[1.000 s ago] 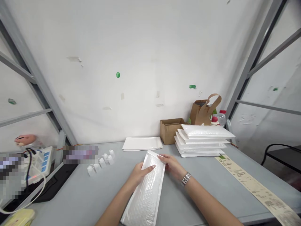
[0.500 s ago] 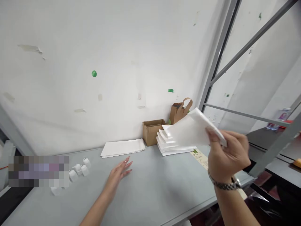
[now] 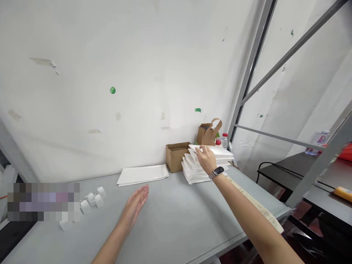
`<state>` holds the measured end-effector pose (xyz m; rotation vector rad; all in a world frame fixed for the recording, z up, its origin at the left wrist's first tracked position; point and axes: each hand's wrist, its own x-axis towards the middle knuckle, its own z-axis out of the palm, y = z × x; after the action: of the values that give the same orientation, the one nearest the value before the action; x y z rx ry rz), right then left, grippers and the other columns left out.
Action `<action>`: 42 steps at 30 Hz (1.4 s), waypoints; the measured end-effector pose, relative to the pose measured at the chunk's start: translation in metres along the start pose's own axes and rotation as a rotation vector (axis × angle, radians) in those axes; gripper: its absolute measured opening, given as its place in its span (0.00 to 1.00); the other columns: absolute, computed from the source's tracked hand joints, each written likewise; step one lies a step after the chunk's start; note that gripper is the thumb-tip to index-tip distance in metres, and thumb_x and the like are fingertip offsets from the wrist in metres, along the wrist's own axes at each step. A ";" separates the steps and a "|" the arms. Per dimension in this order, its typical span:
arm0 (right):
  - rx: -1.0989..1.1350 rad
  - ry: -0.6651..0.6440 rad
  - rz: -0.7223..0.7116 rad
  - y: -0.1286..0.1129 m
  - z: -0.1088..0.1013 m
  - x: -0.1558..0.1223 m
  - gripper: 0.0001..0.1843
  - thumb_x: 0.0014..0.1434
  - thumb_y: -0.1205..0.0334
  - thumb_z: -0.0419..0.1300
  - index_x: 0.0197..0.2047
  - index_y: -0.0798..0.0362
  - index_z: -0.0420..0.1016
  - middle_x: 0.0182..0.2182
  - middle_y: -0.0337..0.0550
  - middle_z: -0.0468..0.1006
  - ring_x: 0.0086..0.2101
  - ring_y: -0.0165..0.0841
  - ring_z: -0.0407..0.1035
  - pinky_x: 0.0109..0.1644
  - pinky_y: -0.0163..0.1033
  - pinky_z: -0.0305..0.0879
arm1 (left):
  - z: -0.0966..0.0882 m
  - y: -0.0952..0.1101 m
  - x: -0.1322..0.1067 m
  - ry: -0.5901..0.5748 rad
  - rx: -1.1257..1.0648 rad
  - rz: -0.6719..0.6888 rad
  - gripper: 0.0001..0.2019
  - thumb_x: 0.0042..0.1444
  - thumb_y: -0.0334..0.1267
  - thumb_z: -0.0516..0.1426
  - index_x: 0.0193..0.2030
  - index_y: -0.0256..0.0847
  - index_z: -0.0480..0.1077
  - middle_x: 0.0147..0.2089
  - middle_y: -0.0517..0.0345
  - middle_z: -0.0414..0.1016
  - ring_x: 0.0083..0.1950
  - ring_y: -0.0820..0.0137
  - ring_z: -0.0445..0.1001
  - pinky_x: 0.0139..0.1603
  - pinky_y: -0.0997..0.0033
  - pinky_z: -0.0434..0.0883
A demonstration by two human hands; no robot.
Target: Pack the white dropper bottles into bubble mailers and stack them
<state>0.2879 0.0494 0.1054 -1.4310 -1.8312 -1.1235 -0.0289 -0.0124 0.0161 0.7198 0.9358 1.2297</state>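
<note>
My right hand (image 3: 206, 158) is at the left end of a stack of white mailing envelopes (image 3: 194, 171), its fingers closed on the edge of the top envelope (image 3: 220, 149). Part of the stack is hidden behind this hand and wrist. Holding nothing, my left hand (image 3: 136, 201) hovers over the grey table (image 3: 170, 223) with its fingers stretched out. Just beyond it, a flat white envelope (image 3: 143, 174) lies near the wall, seemingly with another under it.
An open cardboard box (image 3: 176, 157) and a brown paper bag (image 3: 205, 135) stand behind the stack, beside a red-capped bottle (image 3: 224, 140). Several small white pieces (image 3: 90, 198) lie at left. A long paper strip (image 3: 255, 203) runs under my right forearm. A metal frame (image 3: 247, 88) rises at right.
My right hand has moved left and away from me, from holding an envelope up at the right to the stack's left end. My left hand's fingers have come closer together.
</note>
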 end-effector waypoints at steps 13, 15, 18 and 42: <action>0.192 0.072 0.135 0.009 -0.009 -0.028 0.18 0.59 0.53 0.52 0.48 0.55 0.71 0.39 0.54 0.70 0.34 0.38 0.64 0.38 0.43 0.62 | 0.002 0.000 -0.003 -0.020 -0.028 -0.011 0.06 0.55 0.30 0.54 0.38 0.37 0.71 0.55 0.50 0.70 0.58 0.67 0.65 0.63 0.67 0.59; 0.253 0.105 0.165 0.000 -0.012 -0.030 0.18 0.59 0.55 0.52 0.48 0.55 0.71 0.39 0.55 0.70 0.35 0.39 0.65 0.39 0.43 0.63 | 0.002 0.000 -0.003 -0.021 -0.030 -0.003 0.06 0.55 0.30 0.54 0.39 0.37 0.71 0.54 0.50 0.70 0.58 0.67 0.65 0.62 0.67 0.60; 0.387 0.104 0.151 -0.032 -0.010 -0.036 0.18 0.60 0.58 0.51 0.50 0.56 0.69 0.40 0.55 0.70 0.39 0.40 0.65 0.41 0.43 0.63 | 0.001 -0.001 -0.001 0.014 -0.023 0.027 0.06 0.55 0.30 0.55 0.38 0.37 0.71 0.52 0.50 0.72 0.57 0.67 0.67 0.61 0.67 0.61; 0.846 -0.233 0.124 -0.133 0.050 -0.039 0.20 0.61 0.69 0.44 0.47 0.47 0.74 0.45 0.48 0.69 0.45 0.37 0.64 0.48 0.44 0.62 | -0.007 0.009 0.002 0.088 -0.239 -0.073 0.25 0.58 0.54 0.45 0.42 0.29 0.67 0.48 0.34 0.72 0.48 0.58 0.74 0.45 0.61 0.72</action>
<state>0.1752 0.0623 0.0115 -1.1463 -1.9742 -0.0558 -0.0396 -0.0085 0.0203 0.4421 0.8613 1.2899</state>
